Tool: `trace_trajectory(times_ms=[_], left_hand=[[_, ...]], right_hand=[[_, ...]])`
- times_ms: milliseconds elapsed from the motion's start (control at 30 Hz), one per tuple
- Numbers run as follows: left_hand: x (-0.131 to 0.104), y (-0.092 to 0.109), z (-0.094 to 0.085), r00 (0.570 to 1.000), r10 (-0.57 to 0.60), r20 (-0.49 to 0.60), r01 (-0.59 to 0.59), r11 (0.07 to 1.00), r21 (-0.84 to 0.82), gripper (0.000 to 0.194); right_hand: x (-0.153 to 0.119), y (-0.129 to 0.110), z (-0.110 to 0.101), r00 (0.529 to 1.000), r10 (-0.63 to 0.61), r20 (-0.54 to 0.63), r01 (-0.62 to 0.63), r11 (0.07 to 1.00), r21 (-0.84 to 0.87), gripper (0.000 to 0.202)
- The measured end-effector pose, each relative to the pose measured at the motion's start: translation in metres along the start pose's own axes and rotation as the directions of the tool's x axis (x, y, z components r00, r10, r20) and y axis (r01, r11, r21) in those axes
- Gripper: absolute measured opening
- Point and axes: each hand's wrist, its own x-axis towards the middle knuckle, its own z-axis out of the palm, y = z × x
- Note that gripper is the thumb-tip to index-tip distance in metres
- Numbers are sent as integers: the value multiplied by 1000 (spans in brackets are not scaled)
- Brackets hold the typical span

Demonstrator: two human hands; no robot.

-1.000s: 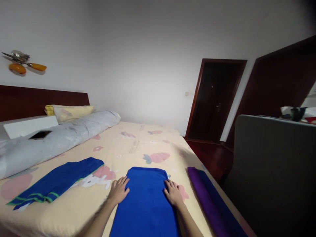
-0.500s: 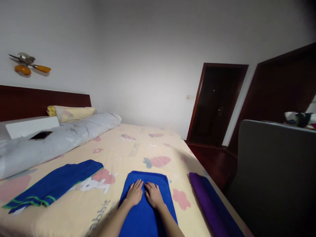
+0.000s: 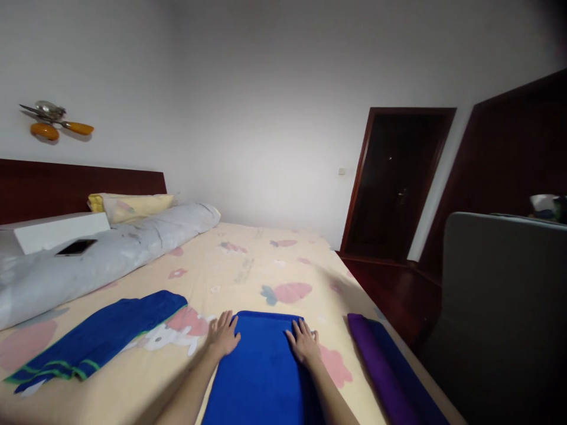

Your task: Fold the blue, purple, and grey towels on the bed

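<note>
- The blue cloth [image 3: 259,378] lies flat on the bed sheet [image 3: 248,277], running lengthwise away from the person, its near end cut off by the bottom of the view.
- The left hand [image 3: 224,333] lies palm down at the far left corner of the blue cloth, fingers a little apart, thumb at the cloth's edge; it is clamped on nothing.
- The right hand [image 3: 305,343] lies palm down at the far right corner of the blue cloth, fingers loosely spread over the edge, likewise not clamped on anything.
- To the right of the blue cloth, well apart from it, lies a long purple cloth [image 3: 376,372] with a dark blue strip [image 3: 398,366] along its outer side; whether they are one piece I cannot tell.
- To the left of the blue cloth, a dark blue garment [image 3: 110,333] with green trim lies slantwise.
- Farther right of the blue cloth stands a grey chair back [image 3: 500,307].
- Beyond the blue cloth to the left is a grey bolster [image 3: 146,236], bearing a phone [image 3: 76,247].
- Behind that, still left of the blue cloth, are a white box [image 3: 64,231], a yellow pillow [image 3: 142,205] and the headboard [image 3: 80,183].
- Far beyond the blue cloth to the right is a dark door [image 3: 398,189].
</note>
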Motion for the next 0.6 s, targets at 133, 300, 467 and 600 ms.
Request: trace_trajectory(times_ms=[133,300,467,600], left_hand=[[5,43,14,996,80,-32,-80,997,-18,73],[13,70,24,993,119,21,-118,991,-65,62],[11,29,16,996,-90,-11,89,994,-69,66],[6,-3,4,987,-160,14,160,985,-59,66]], right_hand=[[-1,-40,6,975,-220,35,219,975,30,54],[1,-68,15,938,-338,80,333,940,69,52],[9,-29,10,998,-63,31,63,998,21,57],[9,5,3,994,109,9,-109,994,-9,58]])
